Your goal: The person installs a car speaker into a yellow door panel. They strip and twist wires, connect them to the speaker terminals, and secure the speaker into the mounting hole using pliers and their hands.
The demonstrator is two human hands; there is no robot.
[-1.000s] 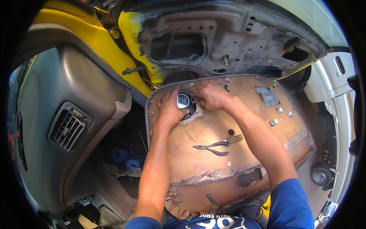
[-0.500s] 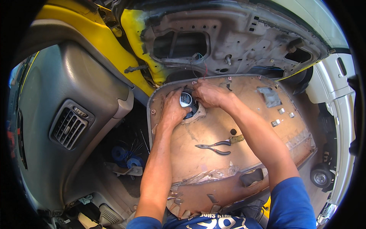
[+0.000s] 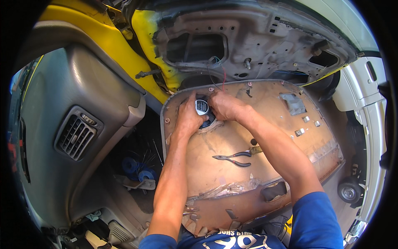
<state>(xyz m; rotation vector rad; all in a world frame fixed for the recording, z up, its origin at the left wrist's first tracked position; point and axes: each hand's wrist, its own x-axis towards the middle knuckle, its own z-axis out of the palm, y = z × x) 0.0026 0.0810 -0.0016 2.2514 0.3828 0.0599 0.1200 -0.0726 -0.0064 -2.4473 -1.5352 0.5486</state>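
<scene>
A round black car speaker (image 3: 202,108) with a silver-labelled magnet sits in the opening of a brown door trim panel (image 3: 211,166), its back facing up. My left hand (image 3: 190,114) wraps around the speaker's left side, thumb at its near edge. Against its right side, my right hand (image 3: 224,106) is closed with fingers curled in; whatever they pinch is hidden. Thin red and dark wires (image 3: 224,74) run from the door down to just behind my right hand. Pliers (image 3: 233,158) with dark handles lie on the panel, nearer to me.
The bare metal door (image 3: 257,45) stands beyond the panel, with yellow bodywork (image 3: 99,33) at the left. A grey dashboard with an air vent (image 3: 76,133) fills the left side. Small metal clips (image 3: 299,132) and a grey patch (image 3: 293,103) are on the panel's right part.
My right hand has shifted slightly at the speaker's edge, its fingers curled in more. The wires behind it have moved a little to the right. My left hand keeps its hold.
</scene>
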